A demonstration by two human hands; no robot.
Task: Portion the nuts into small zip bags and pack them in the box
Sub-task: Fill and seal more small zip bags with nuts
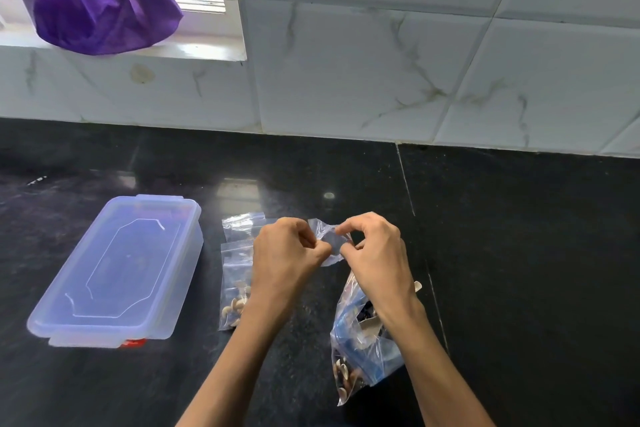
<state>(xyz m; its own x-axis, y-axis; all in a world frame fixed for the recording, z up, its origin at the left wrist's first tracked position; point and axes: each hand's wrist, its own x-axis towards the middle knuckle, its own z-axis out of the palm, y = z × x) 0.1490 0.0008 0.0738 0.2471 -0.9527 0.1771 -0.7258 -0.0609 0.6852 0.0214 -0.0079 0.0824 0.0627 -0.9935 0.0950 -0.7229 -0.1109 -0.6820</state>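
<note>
Both hands meet above the black bench [519, 253]: the left hand [287, 253] and the right hand [375, 250] each pinch, between thumb and curled fingers, the mouth of a small empty zip bag [329, 243], which hangs crumpled and clear between them. Under the right wrist stands the big supply bag of nuts [360, 350], a clear plastic bag with blue printing (no word of it can be read), its pale and dark nuts gathered in the lower corner. Just left of the left hand lies a filled small zip bag [237, 291] with cashew-like nuts at its near end, and beside it, farther back, more empty zip bags [242, 224] lie flat. Well to the left sits the translucent plastic box [117, 270], its lid on, with a red label peeping out below its near edge (too small to read). Behind rise a marbled tile wall [381, 73] and a window sill carrying purple cloth [100, 7].
</note>
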